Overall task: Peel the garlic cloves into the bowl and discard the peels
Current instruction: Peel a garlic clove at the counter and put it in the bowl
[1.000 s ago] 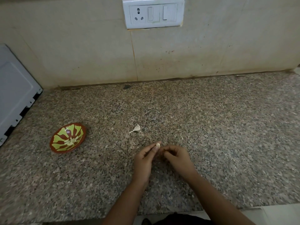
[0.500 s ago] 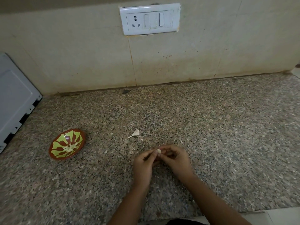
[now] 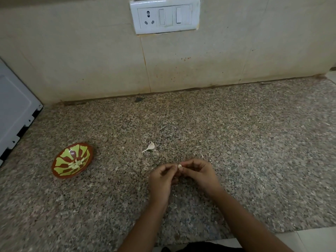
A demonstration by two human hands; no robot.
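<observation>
A small white garlic clove is pinched between the fingertips of my left hand and my right hand, which meet above the granite counter near its front edge. A red-brown bowl with a yellow-green pattern sits on the counter to the left, well apart from my hands; several pale peeled cloves lie in its middle. A white piece of garlic with a thin stalk lies on the counter just beyond my hands.
The speckled granite counter runs back to a beige tiled wall with a white socket-and-switch plate. A white appliance panel stands at the far left. The counter's front edge is right below my forearms.
My hands have stayed together on the clove, with the fingers shifting slightly round it. The camera has tilted a little, nothing on the counter moved.
</observation>
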